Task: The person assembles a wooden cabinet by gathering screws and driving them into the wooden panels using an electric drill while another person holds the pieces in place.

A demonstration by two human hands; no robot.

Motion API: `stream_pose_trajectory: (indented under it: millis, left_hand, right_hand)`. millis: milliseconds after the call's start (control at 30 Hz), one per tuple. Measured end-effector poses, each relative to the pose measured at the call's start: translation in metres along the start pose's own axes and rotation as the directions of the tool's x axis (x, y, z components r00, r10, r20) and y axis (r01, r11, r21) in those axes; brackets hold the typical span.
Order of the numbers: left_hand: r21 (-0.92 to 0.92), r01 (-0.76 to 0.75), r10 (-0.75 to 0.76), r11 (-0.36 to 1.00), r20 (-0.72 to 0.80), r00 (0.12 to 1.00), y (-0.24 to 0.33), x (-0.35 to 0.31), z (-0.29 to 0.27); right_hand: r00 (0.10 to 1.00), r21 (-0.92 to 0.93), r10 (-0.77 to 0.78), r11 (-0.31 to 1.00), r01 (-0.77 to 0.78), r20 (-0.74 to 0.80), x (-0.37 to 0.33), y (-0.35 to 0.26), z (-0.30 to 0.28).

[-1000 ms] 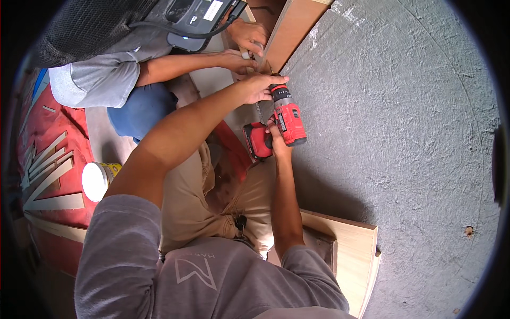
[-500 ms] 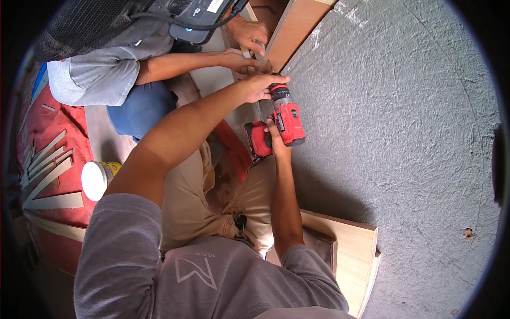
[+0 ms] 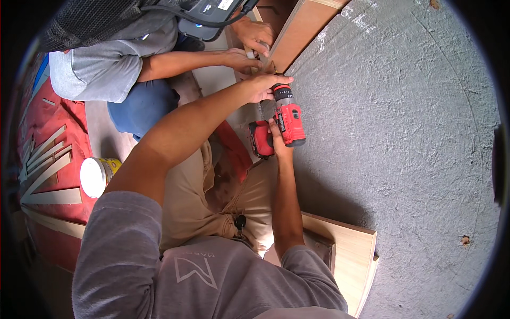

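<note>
A red and black cordless drill lies along the grey wall, its bit toward a brown wooden board. My right hand is wrapped round the drill's handle, just beside its battery. At the front end, my left hand closes against the black chuck, one finger reaching across it; the fingers beneath are partly hidden. Just beyond, a co-worker's hands hold a pale strip against the board's lower end. What the bit touches is too small to make out.
The rough grey wall rises close on the right. A co-worker crouches at the upper left. A white-lidded tub and several wooden strips lie left, by red sheeting. Curved pale wooden panels stand at lower right.
The whole view has shifted slightly. Both my hands keep their places on the drill, and the co-worker's hands stay at the strip.
</note>
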State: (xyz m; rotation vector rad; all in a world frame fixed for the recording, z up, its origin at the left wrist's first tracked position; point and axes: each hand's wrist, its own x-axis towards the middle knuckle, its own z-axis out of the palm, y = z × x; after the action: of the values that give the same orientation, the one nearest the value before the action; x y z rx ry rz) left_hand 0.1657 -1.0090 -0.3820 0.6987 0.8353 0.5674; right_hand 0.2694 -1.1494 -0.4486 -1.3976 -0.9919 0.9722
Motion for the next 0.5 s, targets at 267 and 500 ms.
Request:
stream_pose_trajectory:
  millis: [267, 500]
  left_hand:
    - [-0.006, -0.006, 0.006, 1.0, -0.008, 1.0, 0.002, 0.001, 0.003]
    - [-0.036, -0.025, 0.024, 0.999, -0.038, 0.999, -0.003, -0.002, 0.009]
  right_hand:
    - [0.999, 0.005, 0.034, 0.999, -0.034, 0.016, 0.005, 0.004, -0.002]
    - [0.998, 0.195, 0.029, 0.98, -0.039, 0.054, 0.009, -0.006, -0.001]
